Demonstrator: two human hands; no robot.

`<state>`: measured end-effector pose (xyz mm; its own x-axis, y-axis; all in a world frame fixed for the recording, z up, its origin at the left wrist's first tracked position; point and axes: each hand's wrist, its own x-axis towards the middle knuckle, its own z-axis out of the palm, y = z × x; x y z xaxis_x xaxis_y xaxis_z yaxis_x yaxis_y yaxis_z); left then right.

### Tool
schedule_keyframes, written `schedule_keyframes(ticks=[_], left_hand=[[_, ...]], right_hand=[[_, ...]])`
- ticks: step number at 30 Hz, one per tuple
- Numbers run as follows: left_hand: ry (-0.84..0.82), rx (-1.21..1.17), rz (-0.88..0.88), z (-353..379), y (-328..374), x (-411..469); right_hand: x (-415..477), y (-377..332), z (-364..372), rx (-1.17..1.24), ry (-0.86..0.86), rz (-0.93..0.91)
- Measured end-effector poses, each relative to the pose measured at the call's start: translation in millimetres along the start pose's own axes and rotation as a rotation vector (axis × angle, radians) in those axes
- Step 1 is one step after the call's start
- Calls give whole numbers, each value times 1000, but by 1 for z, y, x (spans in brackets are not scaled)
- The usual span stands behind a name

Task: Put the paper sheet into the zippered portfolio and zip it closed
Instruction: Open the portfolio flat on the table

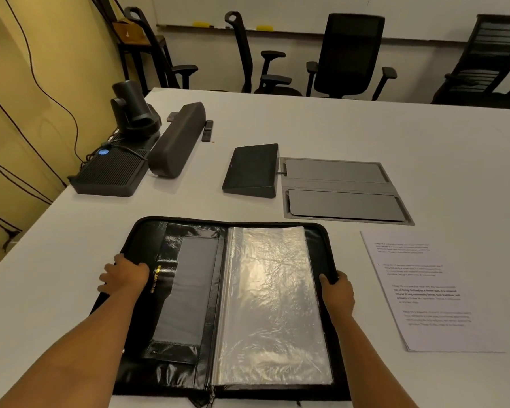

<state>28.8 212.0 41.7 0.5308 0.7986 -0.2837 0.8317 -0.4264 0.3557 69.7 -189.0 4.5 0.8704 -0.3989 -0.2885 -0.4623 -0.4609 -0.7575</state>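
One big white table (365, 128) carries everything here. The biggest thing on it is the black zippered portfolio (186, 290), lying wide open and flat at the near edge. My guess is it's spread like that so the sheet can slide straight in.

Next down in size, the paper sheet (430, 290) sits flat on the table just right of the portfolio, not touching it and with nothing holding it, so the loading step isn't done yet. A stack of clear plastic sleeves (274, 304) fills the portfolio's right half, which is probably where the sheet belongs.

Then the hands. The left hand (124, 276) has its fingers curled over the portfolio's left edge. The right hand (337, 291) grips the right edge, thumb on the inside and fingers wrapped behind. Looks like they're pinning the covers flat so it can't flop shut.

Smallest bit: gold lettering (156, 279) runs sideways on the left inner flap. It seems to start "IMPORTANT", and the rest is too blurry. The sheet's print is too small to read.
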Motion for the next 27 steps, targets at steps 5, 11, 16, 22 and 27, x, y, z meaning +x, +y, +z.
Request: schedule_keyframes(ticks=[5,11,16,22,27], left_hand=[[133,-60,81,-5,20,2],[126,-45,261,-11,39,-5],[-47,24,363,-3,31,-18],[-77,-39,243,35,-10,-72],[-5,-275,180,67,-29,-134]], right_hand=[[11,9,-11,-5,-66,57],[9,8,-21,227,36,-16],[-9,25,-28,392,143,56],[-38,39,-30,488,220,161],[-58,39,-27,496,219,201]])
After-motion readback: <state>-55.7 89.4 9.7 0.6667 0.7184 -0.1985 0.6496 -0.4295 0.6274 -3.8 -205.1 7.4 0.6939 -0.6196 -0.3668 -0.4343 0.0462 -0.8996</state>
